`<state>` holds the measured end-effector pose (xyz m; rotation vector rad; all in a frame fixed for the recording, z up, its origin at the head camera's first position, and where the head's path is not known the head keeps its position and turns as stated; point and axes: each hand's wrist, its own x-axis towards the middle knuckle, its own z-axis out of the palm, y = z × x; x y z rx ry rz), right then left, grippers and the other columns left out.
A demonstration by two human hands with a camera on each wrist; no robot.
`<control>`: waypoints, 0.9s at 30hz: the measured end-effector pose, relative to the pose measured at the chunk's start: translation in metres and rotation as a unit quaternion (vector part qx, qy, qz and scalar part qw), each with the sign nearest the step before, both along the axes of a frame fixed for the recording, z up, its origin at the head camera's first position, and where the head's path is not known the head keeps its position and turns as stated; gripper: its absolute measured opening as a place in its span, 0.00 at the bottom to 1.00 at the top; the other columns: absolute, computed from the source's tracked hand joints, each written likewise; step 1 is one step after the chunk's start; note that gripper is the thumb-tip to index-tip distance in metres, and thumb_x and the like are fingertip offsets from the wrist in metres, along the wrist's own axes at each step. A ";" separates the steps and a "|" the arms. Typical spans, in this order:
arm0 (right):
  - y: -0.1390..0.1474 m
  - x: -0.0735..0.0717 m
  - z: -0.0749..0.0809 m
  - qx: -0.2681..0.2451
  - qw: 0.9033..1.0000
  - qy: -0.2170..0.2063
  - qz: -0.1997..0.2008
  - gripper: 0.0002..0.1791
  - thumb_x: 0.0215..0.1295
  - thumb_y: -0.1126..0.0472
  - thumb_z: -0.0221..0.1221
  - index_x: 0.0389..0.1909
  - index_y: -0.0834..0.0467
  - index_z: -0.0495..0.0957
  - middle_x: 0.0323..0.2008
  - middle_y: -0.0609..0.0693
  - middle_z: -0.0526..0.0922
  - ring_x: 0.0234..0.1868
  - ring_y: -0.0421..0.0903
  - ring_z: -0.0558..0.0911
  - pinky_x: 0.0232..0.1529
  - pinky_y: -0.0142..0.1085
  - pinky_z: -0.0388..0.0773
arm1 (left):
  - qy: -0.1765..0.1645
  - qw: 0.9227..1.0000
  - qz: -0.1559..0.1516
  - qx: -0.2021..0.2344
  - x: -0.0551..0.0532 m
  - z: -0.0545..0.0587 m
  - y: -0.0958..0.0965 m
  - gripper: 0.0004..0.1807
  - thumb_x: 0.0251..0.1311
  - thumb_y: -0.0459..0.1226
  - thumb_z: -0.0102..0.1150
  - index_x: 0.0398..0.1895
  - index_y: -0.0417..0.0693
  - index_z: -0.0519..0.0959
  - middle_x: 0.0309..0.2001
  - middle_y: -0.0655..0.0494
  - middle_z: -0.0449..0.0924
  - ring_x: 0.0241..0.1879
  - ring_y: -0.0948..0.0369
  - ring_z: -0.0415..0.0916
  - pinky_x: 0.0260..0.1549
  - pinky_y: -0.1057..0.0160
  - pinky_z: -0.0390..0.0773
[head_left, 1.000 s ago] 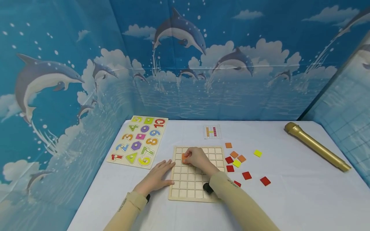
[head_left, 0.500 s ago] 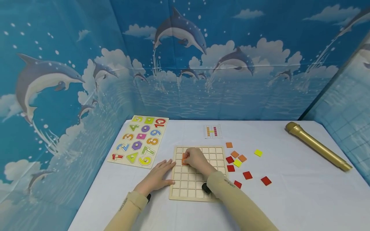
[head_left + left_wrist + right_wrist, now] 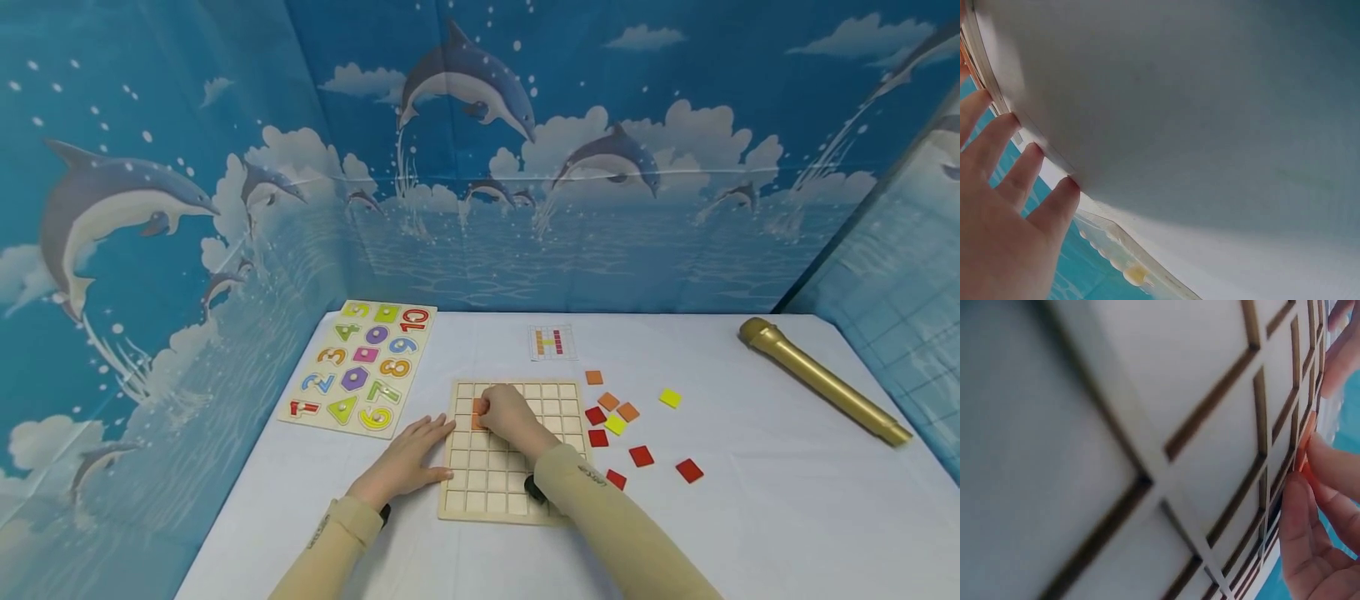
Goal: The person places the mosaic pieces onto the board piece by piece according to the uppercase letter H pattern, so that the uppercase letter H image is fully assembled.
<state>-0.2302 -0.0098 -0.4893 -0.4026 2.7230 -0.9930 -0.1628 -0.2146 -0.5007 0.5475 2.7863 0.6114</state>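
Note:
A wooden grid board (image 3: 477, 481) lies on the white table. My right hand (image 3: 517, 421) reaches over its upper left part, thumb and fingers pinching an orange square tile (image 3: 477, 423) at a cell there. Just above it, another orange tile (image 3: 476, 405) shows partly behind the fingers. The right wrist view has the fingertips close around orange tile (image 3: 1305, 447) among the raised grid lines; how deep it sits I cannot tell. My left hand (image 3: 405, 460) lies flat with spread fingers, its fingertips at the board's left edge. In the left wrist view those fingers (image 3: 1021, 175) look straight.
Right of the board lie loose orange, red (image 3: 641, 456) and yellow (image 3: 670, 398) tiles. A small pattern card (image 3: 552, 342) is behind it. A number puzzle board (image 3: 357, 369) stands at left, a gold microphone (image 3: 825, 379) at right. Dolphin-print curtains (image 3: 480, 250) enclose the table.
My right hand has shifted slightly downward with the orange tile, and its forearm has moved a little left. My left hand stays in place.

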 end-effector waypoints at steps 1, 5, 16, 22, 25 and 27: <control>0.001 0.000 0.000 -0.003 1.000 0.000 0.000 0.08 0.58 0.67 0.66 0.23 0.57 0.78 0.24 0.47 0.77 0.25 0.42 0.72 0.26 0.31 0.70 | 0.000 1.000 0.000 0.000 0.000 0.000 0.000 0.41 0.58 0.48 0.67 0.74 0.48 0.63 0.75 0.47 0.59 0.75 0.43 0.52 0.72 0.41 0.59; 0.015 0.002 0.006 -0.021 1.000 -0.002 -0.005 0.09 0.61 0.62 0.66 0.24 0.56 0.77 0.23 0.47 0.77 0.23 0.42 0.71 0.23 0.30 0.68 | 0.000 1.000 0.001 0.003 0.002 0.001 0.000 0.41 0.58 0.47 0.67 0.74 0.48 0.63 0.75 0.46 0.59 0.75 0.43 0.52 0.72 0.40 0.58; 0.117 0.007 0.013 -0.050 0.997 -0.013 -0.051 0.09 0.63 0.55 0.65 0.37 0.57 0.81 0.35 0.50 0.83 0.34 0.44 0.80 0.31 0.34 0.76 | -0.008 1.000 0.002 0.005 0.002 -0.002 0.000 0.42 0.58 0.48 0.68 0.74 0.48 0.63 0.76 0.46 0.58 0.75 0.43 0.51 0.72 0.40 0.58; 0.178 0.012 0.012 -0.045 0.990 -0.026 -0.133 0.19 0.64 0.53 0.65 0.48 0.62 0.78 0.41 0.56 0.83 0.39 0.48 0.79 0.36 0.33 0.79 | -0.004 1.000 0.003 0.005 0.002 -0.002 0.001 0.42 0.58 0.48 0.68 0.74 0.48 0.63 0.76 0.47 0.58 0.75 0.43 0.52 0.73 0.40 0.58; 0.201 0.016 0.010 -0.045 0.985 -0.034 -0.163 0.20 0.65 0.53 0.64 0.51 0.62 0.77 0.44 0.59 0.82 0.41 0.50 0.79 0.38 0.38 0.82 | -0.002 1.000 0.004 0.004 0.001 -0.001 0.001 0.42 0.58 0.48 0.68 0.74 0.48 0.63 0.76 0.47 0.58 0.76 0.43 0.51 0.73 0.40 0.57; 0.213 0.018 0.009 -0.042 0.983 -0.033 -0.173 0.21 0.65 0.53 0.63 0.53 0.62 0.76 0.45 0.61 0.82 0.43 0.52 0.79 0.41 0.40 0.83 | -0.001 1.000 0.004 0.002 0.001 -0.001 0.001 0.42 0.58 0.48 0.68 0.74 0.49 0.63 0.76 0.48 0.58 0.76 0.43 0.51 0.73 0.40 0.57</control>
